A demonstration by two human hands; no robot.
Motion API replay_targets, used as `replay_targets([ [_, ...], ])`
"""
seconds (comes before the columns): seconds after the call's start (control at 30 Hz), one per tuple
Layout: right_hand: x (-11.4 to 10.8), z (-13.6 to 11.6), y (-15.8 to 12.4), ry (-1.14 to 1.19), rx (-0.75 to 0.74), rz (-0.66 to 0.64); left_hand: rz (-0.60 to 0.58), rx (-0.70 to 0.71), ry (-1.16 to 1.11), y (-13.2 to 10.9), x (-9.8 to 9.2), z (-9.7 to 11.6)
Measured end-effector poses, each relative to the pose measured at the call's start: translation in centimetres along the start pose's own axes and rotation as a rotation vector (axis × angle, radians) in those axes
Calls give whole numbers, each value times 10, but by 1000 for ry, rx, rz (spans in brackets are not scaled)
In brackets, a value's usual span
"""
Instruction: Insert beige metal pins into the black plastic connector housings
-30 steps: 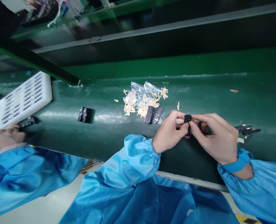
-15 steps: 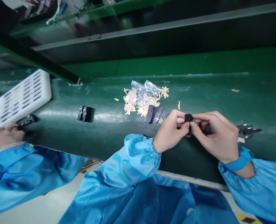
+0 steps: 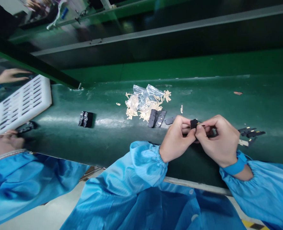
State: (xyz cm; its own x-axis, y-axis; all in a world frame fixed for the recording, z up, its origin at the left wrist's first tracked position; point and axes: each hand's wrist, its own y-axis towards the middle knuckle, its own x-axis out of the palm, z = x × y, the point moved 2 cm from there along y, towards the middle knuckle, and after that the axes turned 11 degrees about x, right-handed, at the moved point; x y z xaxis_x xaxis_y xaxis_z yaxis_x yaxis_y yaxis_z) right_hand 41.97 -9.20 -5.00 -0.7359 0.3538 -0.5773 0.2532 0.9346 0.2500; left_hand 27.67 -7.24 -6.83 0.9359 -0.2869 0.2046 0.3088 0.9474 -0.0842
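My left hand point(image 3: 177, 140) is closed, its thumb and fingers pinching a small black plastic part point(image 3: 193, 123). My right hand point(image 3: 215, 139) is also closed, its thumb and fingertips pressed together at the right edge of that part. A tiny yellowish bit shows there, but what the right fingers grip is mostly hidden. Just left of my left hand lies a flat dark piece point(image 3: 169, 120). Several dark flat plates point(image 3: 156, 118) lie beyond it, beside a pile of cream-coloured small pieces point(image 3: 147, 111). Several black parts with yellow ends point(image 3: 251, 132) lie right of my right hand.
Clear plastic bags point(image 3: 143, 94) lie on the pile. On the green bench point(image 3: 112, 140) at left sit a black block point(image 3: 86, 119) and a white slotted tray point(image 3: 24, 102). A co-worker's hand point(image 3: 6, 143) holds a dark part; another person's hand point(image 3: 12, 76) hovers beyond the tray. A green post slants there.
My hands stay together at the black part, with a slight shift of the fingers. A flat dark piece beside my left hand now shows. Another person's hand has appeared behind the white tray.
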Motion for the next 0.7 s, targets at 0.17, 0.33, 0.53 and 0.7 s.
replay_targets([
  [0.17, 0, -1, 2, 13, 12, -2, 0, 64, 108, 0, -3, -2],
  [0.33, -2, 2, 5, 37, 77, -42, 14, 83, 129, 1, -8, -4],
  [0.53, -2, 6, 5, 119, 211, -102, -5, 162, 228, 1, -12, 2],
  [0.7, -2, 7, 4, 105, 200, -103, -15, 282, 384, -3, -14, 3],
])
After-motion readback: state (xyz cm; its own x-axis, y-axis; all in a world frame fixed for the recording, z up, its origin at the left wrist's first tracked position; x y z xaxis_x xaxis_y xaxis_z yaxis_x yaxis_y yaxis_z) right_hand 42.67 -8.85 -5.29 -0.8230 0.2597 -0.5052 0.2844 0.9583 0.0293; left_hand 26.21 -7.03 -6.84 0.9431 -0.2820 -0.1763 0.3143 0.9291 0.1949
